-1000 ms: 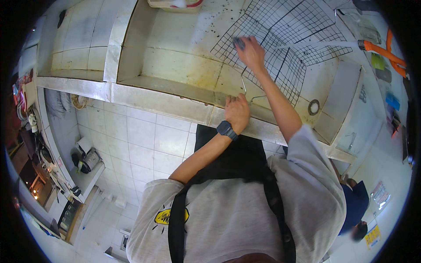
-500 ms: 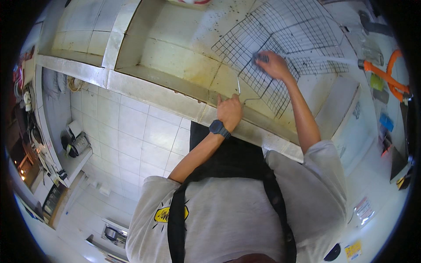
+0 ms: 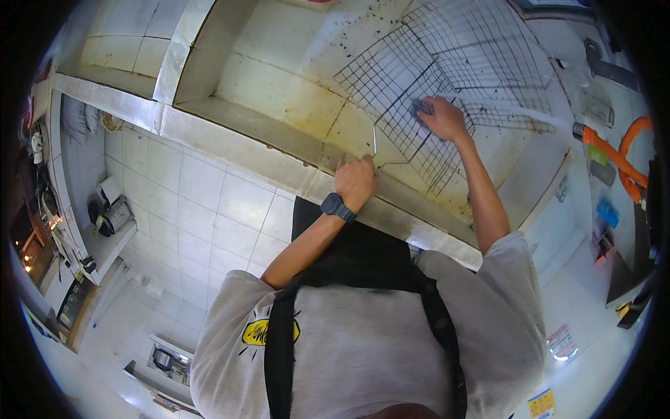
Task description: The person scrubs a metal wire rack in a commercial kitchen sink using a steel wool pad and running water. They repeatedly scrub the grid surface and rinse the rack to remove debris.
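Note:
A hinged dark wire grill basket (image 3: 398, 77) is spread open in the tiled sink, its two mesh halves angled to each other. My left hand (image 3: 356, 183), with a black watch on the wrist, is closed round the end of the basket's bent wire handle (image 3: 375, 143) at the sink's near edge. Pressed against the mesh is a dark grey steel wool scourer (image 3: 423, 106), pinched in the fingers of my right hand (image 3: 444, 120). The undersides of the fingers on both hands are hidden.
An orange hose (image 3: 607, 157) at the right sends water toward the basket. Black specks lie on the yellow-stained sink floor (image 3: 272, 98). A raised tiled rim (image 3: 237, 150) separates me from the sink. A glass jar (image 3: 598, 108) and a blue item (image 3: 608, 212) stand on the right.
My right hand has shifted slightly nearer and to the right over the mesh with the scourer. My left hand keeps its hold on the handle. The whole view has tilted a little.

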A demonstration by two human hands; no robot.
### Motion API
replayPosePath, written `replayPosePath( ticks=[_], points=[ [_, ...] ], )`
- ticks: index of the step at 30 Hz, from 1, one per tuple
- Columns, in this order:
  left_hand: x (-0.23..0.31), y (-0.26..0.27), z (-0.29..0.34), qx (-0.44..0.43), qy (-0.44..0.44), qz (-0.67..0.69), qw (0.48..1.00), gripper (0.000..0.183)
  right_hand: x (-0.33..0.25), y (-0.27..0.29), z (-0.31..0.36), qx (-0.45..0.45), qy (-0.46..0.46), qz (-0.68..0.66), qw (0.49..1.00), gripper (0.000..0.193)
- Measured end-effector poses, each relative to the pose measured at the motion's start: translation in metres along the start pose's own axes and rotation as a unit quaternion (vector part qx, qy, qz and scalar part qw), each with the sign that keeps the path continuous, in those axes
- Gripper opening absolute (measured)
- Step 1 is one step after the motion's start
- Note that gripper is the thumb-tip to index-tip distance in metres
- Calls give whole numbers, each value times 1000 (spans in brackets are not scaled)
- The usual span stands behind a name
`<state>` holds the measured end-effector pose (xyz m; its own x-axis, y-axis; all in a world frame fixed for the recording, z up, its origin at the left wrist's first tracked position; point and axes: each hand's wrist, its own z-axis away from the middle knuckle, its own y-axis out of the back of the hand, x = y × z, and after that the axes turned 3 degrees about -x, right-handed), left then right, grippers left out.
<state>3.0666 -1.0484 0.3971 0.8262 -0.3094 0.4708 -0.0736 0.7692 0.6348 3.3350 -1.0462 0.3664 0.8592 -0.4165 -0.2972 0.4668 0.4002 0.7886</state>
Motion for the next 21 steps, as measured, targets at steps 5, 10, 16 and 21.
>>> replayPosePath(
  ticks=[5, 10, 16, 21],
  points=[
    [1, -1, -2, -12, 8, -21, 1000, 26, -85, 6, -85, 164, 57, -96, 980, 36],
    [2, 6, -4, -38, 28, 0, 999, 26, -67, -40, -40, 149, 69, -96, 982, 39],
    [4, 0, -4, -41, 16, -7, 999, 28, -4, -24, -1, 120, -25, -77, 989, 40],
    [2, 2, -7, -35, -3, -21, 999, 26, -66, -10, -88, 237, -1, -155, 959, 36]
  ],
)
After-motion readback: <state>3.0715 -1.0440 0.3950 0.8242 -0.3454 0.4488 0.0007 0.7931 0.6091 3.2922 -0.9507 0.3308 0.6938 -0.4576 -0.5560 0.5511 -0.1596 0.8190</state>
